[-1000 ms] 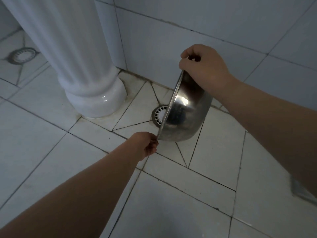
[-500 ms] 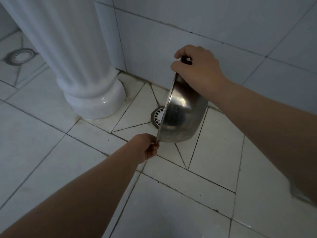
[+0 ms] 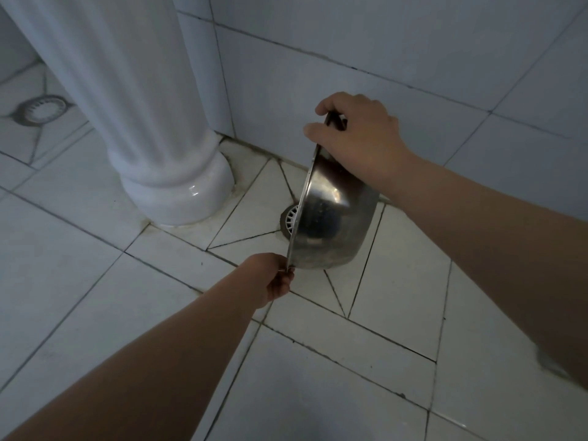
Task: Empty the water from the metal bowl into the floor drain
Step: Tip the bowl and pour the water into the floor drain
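The metal bowl (image 3: pixel 331 221) is tipped almost on its edge, its open side facing left and away from me, its shiny underside toward the camera. It hangs just above the round floor drain (image 3: pixel 290 219), most of which it hides. My right hand (image 3: pixel 356 138) grips the top of the rim. My left hand (image 3: pixel 273 278) pinches the bottom of the rim. No water shows.
A white ceramic pedestal (image 3: pixel 165 160) stands on the tiled floor left of the drain. A tiled wall (image 3: pixel 397 43) rises right behind the bowl. A second round drain (image 3: pixel 41 108) lies far left, behind the pedestal.
The bowl and both hands have shifted slightly left and up, and the bowl stands a little steeper. Both grips are unchanged.
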Available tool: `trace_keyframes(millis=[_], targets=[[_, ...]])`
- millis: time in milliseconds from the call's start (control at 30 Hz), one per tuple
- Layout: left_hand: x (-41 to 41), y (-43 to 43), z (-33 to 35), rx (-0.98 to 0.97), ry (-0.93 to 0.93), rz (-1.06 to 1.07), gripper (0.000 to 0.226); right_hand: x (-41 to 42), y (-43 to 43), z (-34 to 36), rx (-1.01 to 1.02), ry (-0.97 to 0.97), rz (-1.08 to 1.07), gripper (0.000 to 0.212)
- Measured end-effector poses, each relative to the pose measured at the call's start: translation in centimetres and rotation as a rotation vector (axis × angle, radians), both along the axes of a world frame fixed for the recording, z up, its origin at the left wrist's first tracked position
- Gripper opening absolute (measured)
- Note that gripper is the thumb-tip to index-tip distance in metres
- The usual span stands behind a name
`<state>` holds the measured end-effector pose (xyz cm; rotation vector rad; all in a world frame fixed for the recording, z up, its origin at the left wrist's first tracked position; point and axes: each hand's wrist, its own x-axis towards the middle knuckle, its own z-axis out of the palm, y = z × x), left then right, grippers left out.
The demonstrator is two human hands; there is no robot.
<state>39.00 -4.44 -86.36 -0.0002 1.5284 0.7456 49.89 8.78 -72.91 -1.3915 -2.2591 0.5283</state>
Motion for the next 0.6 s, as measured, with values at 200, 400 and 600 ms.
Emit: trace_keyframes(millis=[200,400,600], targets=[[0.01,-0.01,0.01,0.005,0.012,0.000,0.028,0.23,0.09,0.11,-0.010,-0.001,-0.004,0.038],[0.09,0.03,0.09,0.013,0.005,0.010,0.028,0.33,0.15,-0.01,0.001,0.004,-0.005,0.039],[0.28,0.13,0.08,0.008,0.018,-0.005,0.029,0.51,0.17,0.15,-0.006,0.000,-0.005,0.038]])
